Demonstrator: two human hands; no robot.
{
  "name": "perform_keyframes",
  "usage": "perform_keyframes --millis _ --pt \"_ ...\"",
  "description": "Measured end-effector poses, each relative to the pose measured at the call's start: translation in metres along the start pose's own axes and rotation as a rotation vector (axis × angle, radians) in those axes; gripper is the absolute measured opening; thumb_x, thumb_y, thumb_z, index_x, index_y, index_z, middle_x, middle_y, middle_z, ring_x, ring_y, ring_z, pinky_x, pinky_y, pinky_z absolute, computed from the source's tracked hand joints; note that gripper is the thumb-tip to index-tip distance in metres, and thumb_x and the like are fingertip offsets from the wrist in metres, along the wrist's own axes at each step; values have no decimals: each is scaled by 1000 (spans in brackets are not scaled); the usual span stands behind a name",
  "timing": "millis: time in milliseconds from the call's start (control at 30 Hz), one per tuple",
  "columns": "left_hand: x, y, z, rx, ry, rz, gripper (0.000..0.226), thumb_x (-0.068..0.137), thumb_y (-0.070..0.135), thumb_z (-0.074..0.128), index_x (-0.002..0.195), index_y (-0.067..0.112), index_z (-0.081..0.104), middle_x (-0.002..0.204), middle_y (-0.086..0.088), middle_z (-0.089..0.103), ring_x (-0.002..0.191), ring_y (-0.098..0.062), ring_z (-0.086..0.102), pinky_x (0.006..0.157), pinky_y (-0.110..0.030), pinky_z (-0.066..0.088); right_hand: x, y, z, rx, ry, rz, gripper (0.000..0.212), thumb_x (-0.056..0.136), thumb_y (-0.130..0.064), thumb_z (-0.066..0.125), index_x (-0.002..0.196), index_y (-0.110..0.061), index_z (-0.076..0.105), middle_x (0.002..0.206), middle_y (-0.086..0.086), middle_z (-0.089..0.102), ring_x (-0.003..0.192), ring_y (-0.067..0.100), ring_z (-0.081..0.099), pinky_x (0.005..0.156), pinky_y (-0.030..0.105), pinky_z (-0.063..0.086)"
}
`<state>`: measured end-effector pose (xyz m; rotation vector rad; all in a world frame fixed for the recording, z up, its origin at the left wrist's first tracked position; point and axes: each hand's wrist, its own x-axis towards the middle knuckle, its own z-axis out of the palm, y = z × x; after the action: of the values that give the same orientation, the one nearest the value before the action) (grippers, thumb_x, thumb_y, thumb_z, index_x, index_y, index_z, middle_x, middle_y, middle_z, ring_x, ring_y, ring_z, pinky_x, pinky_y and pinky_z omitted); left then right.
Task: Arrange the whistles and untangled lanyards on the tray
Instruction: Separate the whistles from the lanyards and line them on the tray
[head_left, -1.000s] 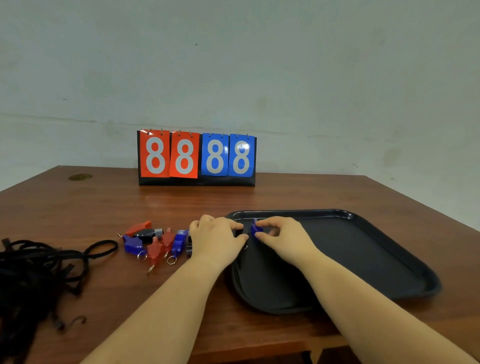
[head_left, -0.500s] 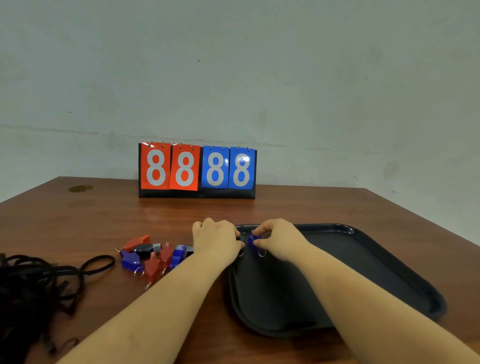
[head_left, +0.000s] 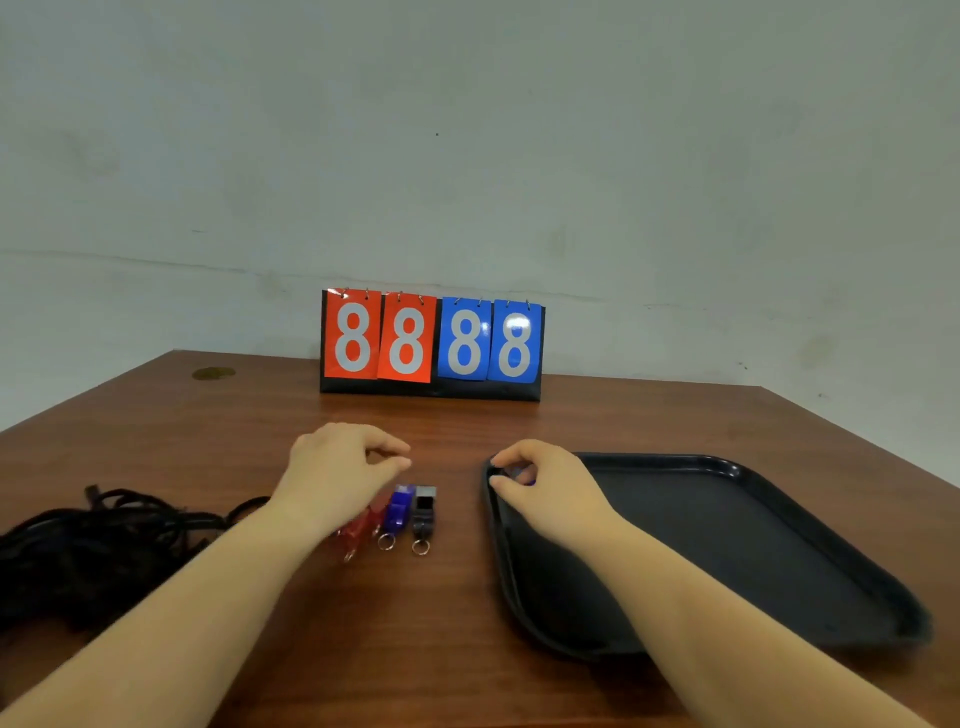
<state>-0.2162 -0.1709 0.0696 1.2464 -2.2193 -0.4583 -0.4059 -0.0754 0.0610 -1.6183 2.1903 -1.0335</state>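
Black tray (head_left: 727, 467) – R hand (head_left: 540, 483) pinching something blue, unclear; L hand (head_left: 337, 467) curled, empty

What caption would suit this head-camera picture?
Right hand at the tray corner; left hand above whistles on table.

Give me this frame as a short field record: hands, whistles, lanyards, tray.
left hand: over the loose whistles, fingers curled, nothing seen in its grip
right hand: at tray's near-left corner, pinching a small blue item, mostly hidden
whistles on table: blue whistle, black whistle, red whistles partly under the left wrist
lanyards: black tangle, far left, off tray
tray: black
scoreboard: reads 8888
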Motion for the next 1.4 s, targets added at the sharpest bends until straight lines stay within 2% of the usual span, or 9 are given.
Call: perform_keyframes --millis 100,200,300,400,700,867,1133,1267,1400 --pt "-17 -28 -14 -14 85 -82 22 87 34 61 108 32 66 111 12 65 110 -8 55 106 -41 39 -2 -24 22 9 -52 -34 16 88 -28 61 104 -28 63 91 -18 57 93 3 55 84 20 44" --pt "-27 -44 -15 -59 129 -110 20 85 34 64 105 32 69 111 12 67 104 -5 57 103 -36 43 -1 -49 48 -11 -88 -31 23 87 -28 61 110 -26 62 109 -8 64 97 7 59 87 25 49" --pt "-28 -50 -11 -18 81 28 21 84 40 64 103 36 71 106 17 68 104 -2 56 100 -29 43 2 -67 70 -156 -68 15 35 86 -30 59 120 -24 57 122 -1 57 103 18 59 90 34 51" --pt "-29 -48 -7 82 -17 134 29 84 48 60 111 39 65 115 21 62 111 -3 47 102 -29 34 0 -67 78 -282 13 21 40 89 -32 54 128 -24 52 130 1 51 118 21 47 97 36 44" --pt "-25 -54 -8 122 -53 148 44 78 62 57 115 39 61 122 18 56 114 -5 43 96 -28 29 -3 -53 88 -270 89 -77 35 91 -33 52 126 -29 55 131 -8 51 120 13 45 103 30 38" --pt "-26 -55 -14 158 -80 106 43 75 65 58 110 39 62 107 13 54 101 -9 42 93 -30 32 -4 -61 92 -321 51 -222 36 89 -40 53 124 -32 58 129 -12 57 125 12 45 106 31 31" --pt "-27 -53 -16 163 -112 77 47 77 61 59 120 40 56 126 12 52 116 -13 42 101 -34 32 -9 -61 81 -269 69 -125 23 84 -34 60 106 -33 66 113 -13 64 114 13 50 104 32 33" --pt "-29 -52 -16 144 -146 56 53 77 62 59 124 38 54 131 11 51 119 -13 41 103 -36 30 -9 -63 84 -294 29 -103 41 84 -40 59 124 -34 56 126 -13 57 125 13 43 108 33 26" --pt "-30 -49 -17 120 -167 39 49 81 54 61 127 38 54 134 8 52 123 -15 40 107 -37 27 -9 -65 84 -289 12 -103 36 86 -37 55 122 -35 58 122 -12 61 122 13 45 108 30 21"
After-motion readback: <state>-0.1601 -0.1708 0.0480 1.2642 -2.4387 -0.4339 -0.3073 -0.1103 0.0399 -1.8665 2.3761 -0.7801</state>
